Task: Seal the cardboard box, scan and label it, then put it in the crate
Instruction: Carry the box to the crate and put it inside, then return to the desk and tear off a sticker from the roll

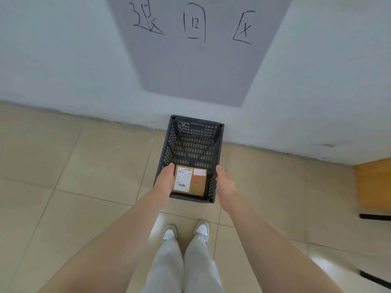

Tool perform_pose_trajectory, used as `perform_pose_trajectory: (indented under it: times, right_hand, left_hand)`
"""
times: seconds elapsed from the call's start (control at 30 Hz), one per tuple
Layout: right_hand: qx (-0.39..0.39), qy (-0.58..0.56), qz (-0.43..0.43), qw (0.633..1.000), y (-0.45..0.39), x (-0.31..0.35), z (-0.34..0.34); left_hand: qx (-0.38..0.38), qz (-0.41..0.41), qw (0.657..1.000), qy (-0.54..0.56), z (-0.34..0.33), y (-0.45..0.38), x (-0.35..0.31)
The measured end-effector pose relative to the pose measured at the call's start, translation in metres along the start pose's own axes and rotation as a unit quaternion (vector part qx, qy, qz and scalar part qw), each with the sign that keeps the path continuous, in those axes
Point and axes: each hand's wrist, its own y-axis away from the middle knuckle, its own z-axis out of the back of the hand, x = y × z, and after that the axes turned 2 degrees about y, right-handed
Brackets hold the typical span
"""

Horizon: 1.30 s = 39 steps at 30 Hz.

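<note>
Left hand (166, 180) hangs over the near-left rim of the black crate (191, 132), fingers straight, gripping nothing. The cardboard box (195, 183) lies label-up at the crate's near end, likely just set there. Right hand (224, 182), just outside the right wall, is also relaxed and empty.

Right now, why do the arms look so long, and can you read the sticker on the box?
Head view: the wide lens stretches the arms near the bottom edge; the white label on the cardboard box in the crate is too blurry to read; glare brightens the floor tiles.
</note>
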Motion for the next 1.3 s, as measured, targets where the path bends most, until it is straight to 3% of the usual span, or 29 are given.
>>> perform_pose_trajectory:
  times: [0.43,0.67,0.93,1.3]
  right_hand:
    - [-0.027,-0.065,0.052,0.996,0.128,-0.073,0.087]
    - [-0.029,-0.14,0.066,0.988,0.17,-0.12,0.168]
    - [-0.046,-0.162,0.105,0.98,0.194,-0.157,0.338]
    - [-0.071,-0.128,0.11,0.983,0.213,-0.179,0.576]
  left_hand:
    - [0.061,-0.037,0.993,-0.093,-0.031,0.121,0.051]
    - [0.091,-0.065,0.984,-0.136,-0.078,0.186,0.084]
    - [0.143,-0.089,0.976,-0.137,-0.203,0.241,0.132]
    - [0.157,-0.161,0.962,-0.154,-0.4,0.326,0.179]
